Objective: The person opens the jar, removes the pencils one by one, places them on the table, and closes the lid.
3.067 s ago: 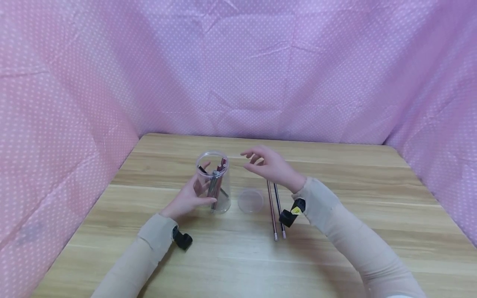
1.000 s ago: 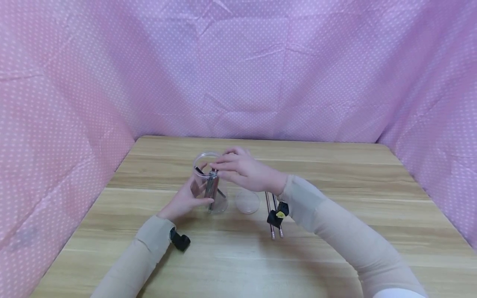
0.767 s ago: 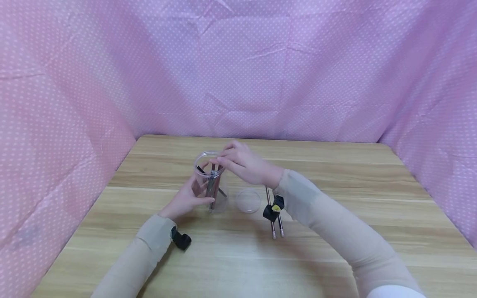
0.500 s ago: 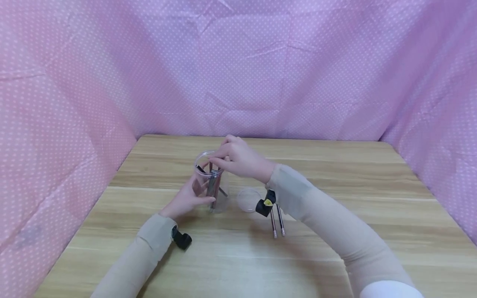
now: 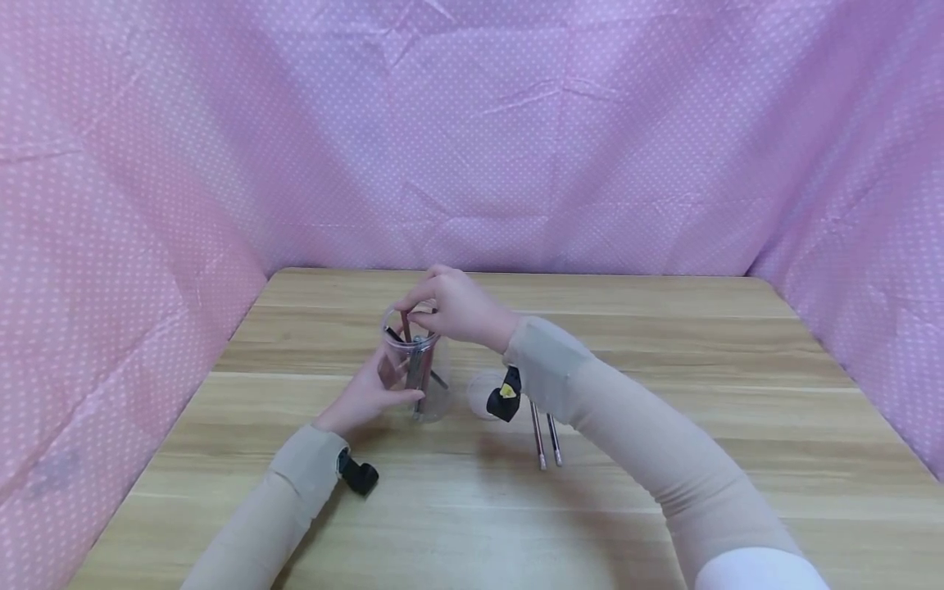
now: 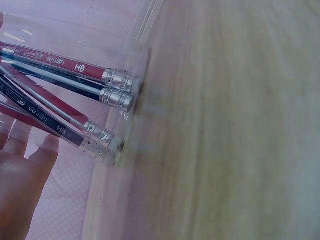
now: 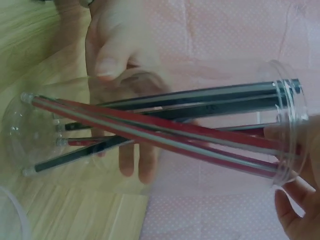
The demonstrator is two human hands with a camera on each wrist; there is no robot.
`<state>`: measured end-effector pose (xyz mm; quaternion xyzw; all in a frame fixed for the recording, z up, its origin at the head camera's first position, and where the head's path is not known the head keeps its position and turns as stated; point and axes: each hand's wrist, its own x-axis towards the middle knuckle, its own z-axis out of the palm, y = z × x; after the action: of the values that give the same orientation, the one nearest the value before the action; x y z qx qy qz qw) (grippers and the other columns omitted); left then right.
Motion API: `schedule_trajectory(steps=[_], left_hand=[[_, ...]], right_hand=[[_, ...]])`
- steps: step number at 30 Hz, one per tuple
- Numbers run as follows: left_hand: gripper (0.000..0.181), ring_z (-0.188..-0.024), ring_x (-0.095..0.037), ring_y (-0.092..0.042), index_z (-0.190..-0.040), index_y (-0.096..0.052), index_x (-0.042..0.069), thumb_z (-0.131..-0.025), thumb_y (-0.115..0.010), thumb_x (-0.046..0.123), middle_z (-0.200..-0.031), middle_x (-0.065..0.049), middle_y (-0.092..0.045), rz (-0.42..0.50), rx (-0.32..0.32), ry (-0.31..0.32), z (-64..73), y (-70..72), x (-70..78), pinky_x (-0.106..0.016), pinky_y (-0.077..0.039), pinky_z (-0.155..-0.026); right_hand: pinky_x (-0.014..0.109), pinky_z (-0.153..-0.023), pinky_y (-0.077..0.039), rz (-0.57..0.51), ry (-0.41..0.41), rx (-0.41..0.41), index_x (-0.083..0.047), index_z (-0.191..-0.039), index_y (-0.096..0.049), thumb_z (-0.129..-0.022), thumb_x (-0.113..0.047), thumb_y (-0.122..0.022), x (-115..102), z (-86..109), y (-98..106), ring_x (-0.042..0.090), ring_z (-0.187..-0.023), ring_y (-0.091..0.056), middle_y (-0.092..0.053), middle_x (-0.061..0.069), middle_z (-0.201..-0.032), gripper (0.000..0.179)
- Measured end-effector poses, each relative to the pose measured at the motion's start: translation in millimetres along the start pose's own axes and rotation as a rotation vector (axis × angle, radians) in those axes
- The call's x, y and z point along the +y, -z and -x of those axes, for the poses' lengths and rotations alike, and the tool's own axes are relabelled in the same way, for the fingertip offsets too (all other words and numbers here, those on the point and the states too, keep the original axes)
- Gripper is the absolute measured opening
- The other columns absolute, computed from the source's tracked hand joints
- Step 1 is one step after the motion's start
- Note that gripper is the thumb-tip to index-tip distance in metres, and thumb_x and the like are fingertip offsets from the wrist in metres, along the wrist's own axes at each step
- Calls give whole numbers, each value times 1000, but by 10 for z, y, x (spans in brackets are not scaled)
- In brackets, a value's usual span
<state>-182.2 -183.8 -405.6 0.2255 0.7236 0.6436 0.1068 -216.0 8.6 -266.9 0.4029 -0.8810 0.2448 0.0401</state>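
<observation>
A clear plastic jar (image 5: 440, 403) stands upright on the table with several red and dark pencils inside, their eraser ends down. My left hand (image 5: 371, 395) holds the jar from the left, its thumb across the front and its fingers behind. Above the jar's open mouth, my right hand (image 5: 463, 306) pinches the upper end of a red pencil (image 5: 407, 329) between fingers and thumb. Through the wall, the right wrist view shows the pencils (image 7: 165, 127) crossing each other. Metal ferrules and the letters HB (image 6: 80, 68) appear in the left wrist view.
A clear round lid (image 5: 479, 400) lies right of the jar, partly behind the right wrist's black camera (image 5: 504, 401). Farther right, a red pencil (image 5: 539, 442) and a dark pencil (image 5: 554, 442) lie side by side. Pink dotted cloth (image 5: 472, 147) hangs around the wooden table.
My right hand has come leftward from above the two loose pencils to the jar's mouth. The pinched red pencil's top has shifted left across the opening. The left hand and jar stay put.
</observation>
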Motion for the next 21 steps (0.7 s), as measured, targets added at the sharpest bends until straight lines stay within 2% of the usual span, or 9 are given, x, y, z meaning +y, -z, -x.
schedule_trajectory(steps=[7, 15, 21], left_hand=[[97, -141, -25, -27, -152, -14, 22, -79, -73, -1, -155, -7, -29, 15, -13, -6, 18, -25, -12, -33, -26, -116], [98, -143, -25, -25, -152, -13, 25, -78, -74, 3, -156, -4, -26, -3, 5, 26, 21, -5, -1, -42, -21, -117], [97, -143, -27, -23, -152, -12, 23, -79, -72, 1, -157, -7, -24, 2, -17, -17, -5, 5, -14, -47, -18, -118]], right_hand=[[27, -87, -46, -61, -43, 32, -17, -99, -76, -83, -18, -74, -9, -17, -66, 14, -93, -59, -74, -4, -96, 16], [21, -83, -53, -192, -111, 46, -15, -92, -77, -79, -14, -77, -26, -46, -86, 8, -90, -67, -74, -3, -93, 13], [21, -87, -53, -243, -154, 37, -14, -91, -76, -78, -13, -77, -21, -45, -94, 8, -91, -67, -74, -3, -93, 13]])
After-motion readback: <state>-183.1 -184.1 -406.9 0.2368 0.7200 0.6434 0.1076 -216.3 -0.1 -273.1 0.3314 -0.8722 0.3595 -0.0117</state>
